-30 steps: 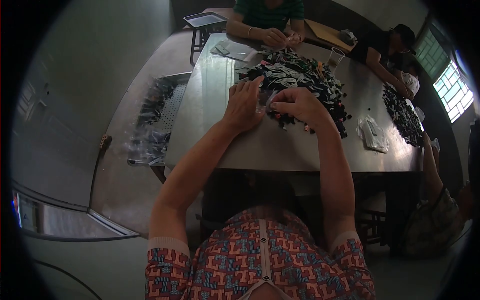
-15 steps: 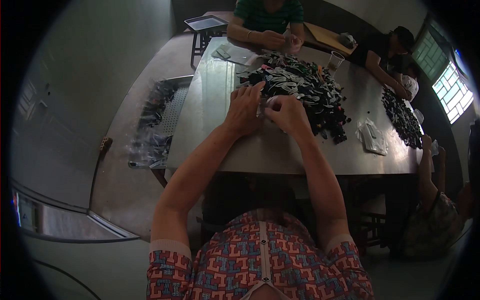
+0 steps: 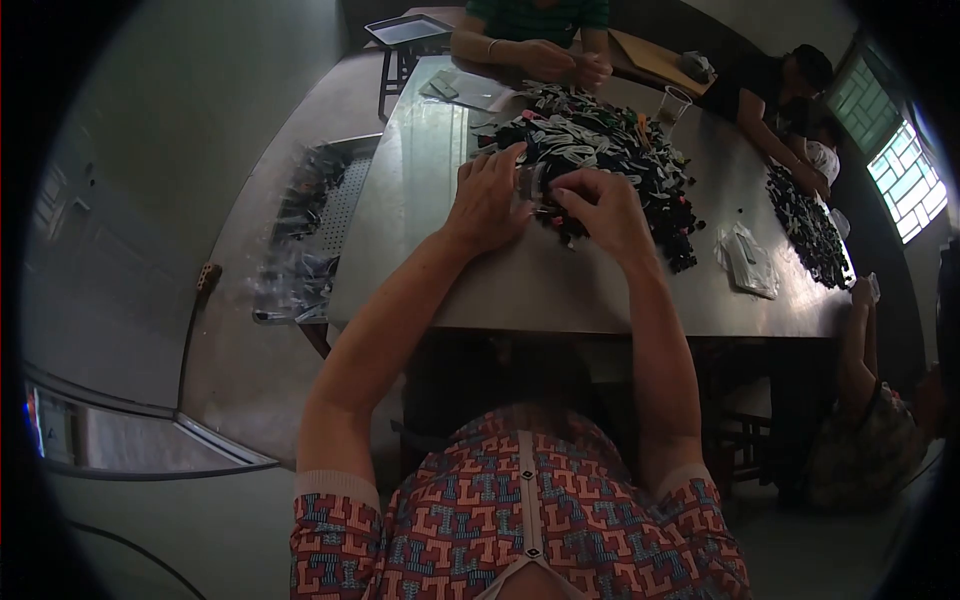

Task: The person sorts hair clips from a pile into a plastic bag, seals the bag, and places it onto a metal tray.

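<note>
My left hand (image 3: 487, 203) is closed on a small clear plastic bag (image 3: 527, 184) at the near edge of the pile. My right hand (image 3: 608, 212) is just right of the bag, thumb and forefinger pinched together. What lies between those fingertips is too small and dark to make out. Beyond both hands, a large heap of small black, grey and white pieces (image 3: 590, 140), some looking like short looped straps, covers the middle of the metal table (image 3: 420, 290).
Flat clear bags (image 3: 748, 262) lie right of the heap, and a plastic cup (image 3: 674, 103) stands behind it. A perforated tray (image 3: 345, 205) of filled bags sits low at left. Co-workers sit across and at right, near a second heap (image 3: 805, 230).
My right hand has moved slightly right, away from the left, so more of the clear bag shows. The view has shifted a little. The co-worker opposite has brought both hands closer together.
</note>
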### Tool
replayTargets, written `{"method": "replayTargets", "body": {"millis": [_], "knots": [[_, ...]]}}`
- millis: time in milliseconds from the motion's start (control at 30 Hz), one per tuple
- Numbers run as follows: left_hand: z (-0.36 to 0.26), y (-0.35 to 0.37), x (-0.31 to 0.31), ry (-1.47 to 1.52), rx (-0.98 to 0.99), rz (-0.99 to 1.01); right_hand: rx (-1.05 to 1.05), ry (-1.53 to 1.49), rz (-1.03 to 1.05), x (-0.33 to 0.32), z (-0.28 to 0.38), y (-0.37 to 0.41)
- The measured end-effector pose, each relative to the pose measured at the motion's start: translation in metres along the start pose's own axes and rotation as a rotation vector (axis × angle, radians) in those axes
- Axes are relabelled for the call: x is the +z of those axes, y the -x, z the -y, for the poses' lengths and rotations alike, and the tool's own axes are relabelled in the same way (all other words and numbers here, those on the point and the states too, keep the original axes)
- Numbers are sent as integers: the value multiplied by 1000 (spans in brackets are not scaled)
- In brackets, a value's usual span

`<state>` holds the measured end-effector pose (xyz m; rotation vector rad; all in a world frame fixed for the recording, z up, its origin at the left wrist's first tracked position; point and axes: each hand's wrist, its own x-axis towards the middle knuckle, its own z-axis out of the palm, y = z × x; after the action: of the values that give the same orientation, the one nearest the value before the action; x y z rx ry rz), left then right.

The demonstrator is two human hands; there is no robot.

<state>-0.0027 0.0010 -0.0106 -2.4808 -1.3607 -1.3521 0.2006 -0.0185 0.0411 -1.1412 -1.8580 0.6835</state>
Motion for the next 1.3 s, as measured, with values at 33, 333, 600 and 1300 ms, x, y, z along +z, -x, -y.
{"method": "replayTargets", "body": {"millis": [33,333,600,1300], "knots": [[-1,0,-1,12,-9,10,1,2,4,-5,1,5],[2,0,4,32,-12,-20,-89,615,-111,8,-22,39],[2,0,2,38,-14,-13,-20,509,-71,3,-18,42],[-1,0,0,51,-59,34,232,-473,135,-2,-7,-8]]}}
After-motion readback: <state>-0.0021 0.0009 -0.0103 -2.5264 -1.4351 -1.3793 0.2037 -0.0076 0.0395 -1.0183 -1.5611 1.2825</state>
